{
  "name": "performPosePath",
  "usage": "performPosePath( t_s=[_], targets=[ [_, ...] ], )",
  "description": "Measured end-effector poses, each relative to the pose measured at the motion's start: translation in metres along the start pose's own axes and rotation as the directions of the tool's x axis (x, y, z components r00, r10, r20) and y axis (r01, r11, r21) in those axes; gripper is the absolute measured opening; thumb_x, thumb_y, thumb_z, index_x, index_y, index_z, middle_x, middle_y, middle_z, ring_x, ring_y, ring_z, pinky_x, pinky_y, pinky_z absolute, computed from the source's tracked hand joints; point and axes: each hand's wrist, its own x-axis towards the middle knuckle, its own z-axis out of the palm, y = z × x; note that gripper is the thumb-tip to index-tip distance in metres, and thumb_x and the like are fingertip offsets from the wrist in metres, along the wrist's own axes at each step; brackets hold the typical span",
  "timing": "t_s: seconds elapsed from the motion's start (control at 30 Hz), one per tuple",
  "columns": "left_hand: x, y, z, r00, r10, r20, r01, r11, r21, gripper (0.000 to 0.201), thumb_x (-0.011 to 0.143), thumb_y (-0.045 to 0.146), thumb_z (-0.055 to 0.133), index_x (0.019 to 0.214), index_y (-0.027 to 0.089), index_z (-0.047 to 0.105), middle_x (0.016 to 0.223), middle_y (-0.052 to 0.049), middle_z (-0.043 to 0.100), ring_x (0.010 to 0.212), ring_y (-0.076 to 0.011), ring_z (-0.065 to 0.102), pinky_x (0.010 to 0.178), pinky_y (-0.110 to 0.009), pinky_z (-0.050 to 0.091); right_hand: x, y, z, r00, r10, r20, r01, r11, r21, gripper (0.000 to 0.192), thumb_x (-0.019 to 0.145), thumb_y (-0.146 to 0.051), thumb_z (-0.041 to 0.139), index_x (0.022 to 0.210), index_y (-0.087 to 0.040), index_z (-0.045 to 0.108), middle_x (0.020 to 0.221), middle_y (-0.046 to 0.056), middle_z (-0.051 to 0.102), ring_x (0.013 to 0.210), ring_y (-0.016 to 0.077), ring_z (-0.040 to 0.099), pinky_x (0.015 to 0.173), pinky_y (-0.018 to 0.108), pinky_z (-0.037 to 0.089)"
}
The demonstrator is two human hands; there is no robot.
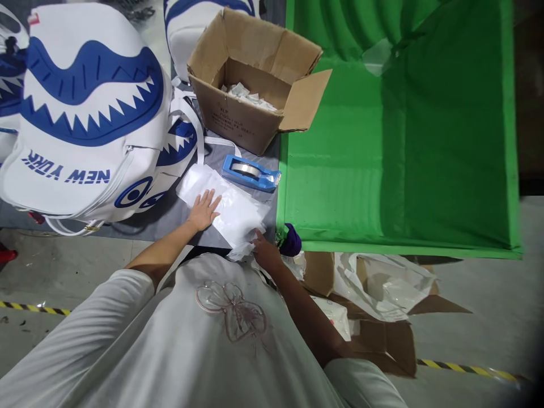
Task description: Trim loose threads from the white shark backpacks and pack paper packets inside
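Observation:
A clear plastic bag (232, 209) lies flat on the grey table (170, 212) just in front of me. My left hand (204, 208) rests palm down on it, fingers spread. My right hand (264, 250) pinches the bag's crumpled near corner at the table's edge. A blue tape dispenser (250, 172) lies just beyond the bag. A large white backpack with a blue shark mouth and the words NEW YORK (91, 113) lies to the left of my left hand.
An open cardboard box (259, 79) holding small white packets stands behind the dispenser. A green bin (399, 141) fills the right side. On the floor below it sits a cardboard box with plastic bags (374, 294). More shark backpacks (191, 22) lie behind.

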Motion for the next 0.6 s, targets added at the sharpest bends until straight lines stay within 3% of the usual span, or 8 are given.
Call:
performPosePath(
  t_s=[0.07, 0.17, 0.3, 0.47, 0.6],
  targets=[
    [0.008, -0.01, 0.0, 0.996, -0.087, -0.004, 0.087, 0.996, 0.024, 0.065, 0.098, 0.038, 0.045, 0.158, 0.018, 0.029, 0.168, -0.016, 0.013, 0.156, -0.0343, 0.007, 0.124, -0.057, 0.009, -0.001, -0.001, -0.002, 1.0, 0.006, -0.003, -0.006, 1.0, -0.006, 0.03, 0.086, -0.012, 0.049, 0.111, -0.016, 0.065, 0.167, 0.009, 0.021, 0.104, 0.0277, 0.069, 0.077, 0.038, 0.056],
    [0.016, -0.019, -0.008, 0.999, -0.048, 0.005, 0.048, 0.998, 0.031, 0.064, 0.097, 0.036, 0.048, 0.156, 0.017, 0.033, 0.167, -0.017, 0.015, 0.156, -0.0337, 0.008, 0.124, -0.056, 0.008, -0.003, -0.003, -0.005, 1.0, 0.014, -0.003, -0.014, 1.0, -0.018, 0.029, 0.087, -0.011, 0.049, 0.111, -0.017, 0.064, 0.166, 0.008, 0.022, 0.104, 0.0268, 0.069, 0.074, 0.036, 0.056],
    [0.013, -0.013, -0.012, 0.998, -0.037, -0.06, 0.038, 0.999, 0.012, 0.065, 0.096, 0.04, 0.051, 0.155, 0.019, 0.035, 0.168, -0.016, 0.012, 0.157, -0.0327, 0.004, 0.124, -0.057, 0.006, -0.005, -0.008, -0.006, 1.0, 0.005, -0.025, -0.006, 0.999, -0.054, 0.029, 0.086, -0.01, 0.048, 0.109, -0.017, 0.064, 0.166, 0.009, 0.022, 0.099, 0.0259, 0.07, 0.071, 0.035, 0.055],
    [0.001, -0.005, -0.011, 0.994, -0.113, 0.011, 0.113, 0.994, 0.009, 0.073, 0.092, 0.044, 0.058, 0.156, 0.017, 0.033, 0.167, -0.02, 0.013, 0.156, -0.0369, 0.007, 0.123, -0.059, 0.01, -0.003, -0.01, -0.007, 1.0, -0.006, 0.001, 0.006, 1.0, 0.006, 0.028, 0.087, -0.01, 0.049, 0.109, -0.017, 0.064, 0.164, 0.009, 0.028, 0.106, 0.0255, 0.067, 0.076, 0.035, 0.053],
    [0.011, 0.014, -0.035, 0.975, -0.077, -0.21, 0.078, 0.997, -0.004, 0.063, 0.097, 0.035, 0.049, 0.155, 0.016, 0.034, 0.167, -0.019, 0.016, 0.156, -0.0329, 0.009, 0.123, -0.055, 0.014, -0.008, -0.002, -0.01, 1.0, 0.02, -0.015, -0.019, 0.997, 0.08, 0.025, 0.09, -0.01, 0.047, 0.109, -0.015, 0.063, 0.156, 0.012, 0.044, 0.114, 0.0246, 0.063, 0.081, 0.031, 0.047]
  ],
)
